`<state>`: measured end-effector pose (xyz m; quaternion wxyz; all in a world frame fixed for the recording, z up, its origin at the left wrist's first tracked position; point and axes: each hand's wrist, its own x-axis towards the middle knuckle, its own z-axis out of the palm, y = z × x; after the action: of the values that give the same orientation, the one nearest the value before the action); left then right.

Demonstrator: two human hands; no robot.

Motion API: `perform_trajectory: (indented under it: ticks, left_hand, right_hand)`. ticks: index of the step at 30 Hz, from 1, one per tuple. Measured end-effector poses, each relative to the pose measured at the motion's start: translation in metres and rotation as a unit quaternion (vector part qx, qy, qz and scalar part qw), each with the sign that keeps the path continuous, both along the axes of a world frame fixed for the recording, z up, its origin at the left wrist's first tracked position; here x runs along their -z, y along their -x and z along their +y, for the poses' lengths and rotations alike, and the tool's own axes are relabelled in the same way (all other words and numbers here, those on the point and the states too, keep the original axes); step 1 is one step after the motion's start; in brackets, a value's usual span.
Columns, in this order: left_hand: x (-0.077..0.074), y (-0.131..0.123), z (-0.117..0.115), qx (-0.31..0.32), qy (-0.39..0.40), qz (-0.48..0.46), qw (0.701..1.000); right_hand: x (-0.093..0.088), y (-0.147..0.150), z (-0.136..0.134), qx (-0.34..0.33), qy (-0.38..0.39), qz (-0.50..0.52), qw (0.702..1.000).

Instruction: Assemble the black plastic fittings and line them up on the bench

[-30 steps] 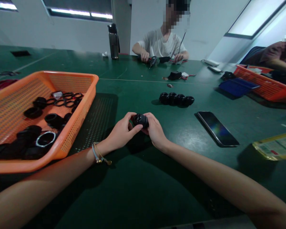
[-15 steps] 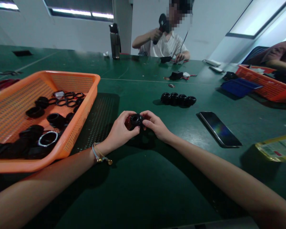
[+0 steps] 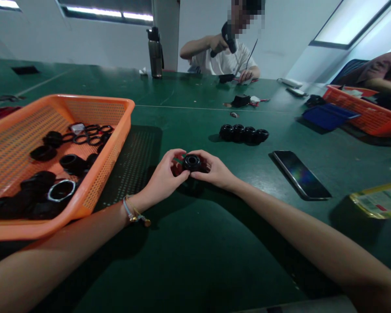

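Both my hands meet over the green table (image 3: pixel 195 243) around a small black ring-shaped part (image 3: pixel 191 162). My left hand (image 3: pixel 164 177) curls round its left side, thumb and fingers closed on it. From the right, my right hand (image 3: pixel 215 171) pinches the same part with its fingertips. A bit of red shows behind the part, between my left fingers. A short row of similar black parts (image 3: pixel 243 133) lies on the table beyond my hands.
An orange mesh basket (image 3: pixel 111 152) with several black rings and parts stands at the left. A dark phone (image 3: pixel 300 174) lies to the right, a yellow-edged sheet (image 3: pixel 379 201) further right. Across the table a person holds up a tool; a bottle (image 3: pixel 155 54), a blue tray (image 3: pixel 327 116) and another orange basket (image 3: pixel 365 111) stand behind.
The black part has turned in my fingers so its round opening faces up, and my hands shifted slightly. The person opposite raised a tool from the table to head height.
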<state>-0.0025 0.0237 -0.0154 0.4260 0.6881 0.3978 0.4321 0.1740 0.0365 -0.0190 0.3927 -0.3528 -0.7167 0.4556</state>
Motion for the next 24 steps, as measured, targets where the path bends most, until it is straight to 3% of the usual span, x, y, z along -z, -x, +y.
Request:
perform_trajectory:
  ticks: [10, 15, 20, 24]
  left_hand:
    - [0.0, 0.0, 0.003, -0.04, 0.011, 0.023, 0.999]
    - [-0.006, -0.001, 0.0, -0.023, 0.019, 0.049, 0.998]
    - [-0.01, -0.001, -0.003, 0.008, -0.001, 0.093, 0.996]
    - [-0.01, 0.0, -0.003, 0.014, -0.015, 0.116, 0.993]
  right_hand:
    - [-0.003, 0.0, -0.001, 0.032, -0.014, -0.032, 0.999]
    - [-0.002, -0.006, 0.005, 0.079, -0.003, -0.031, 0.996]
    - [0.003, -0.028, 0.023, 0.187, -0.008, -0.035, 0.982]
    - [0.003, -0.049, 0.033, 0.343, -0.062, -0.065, 0.935]
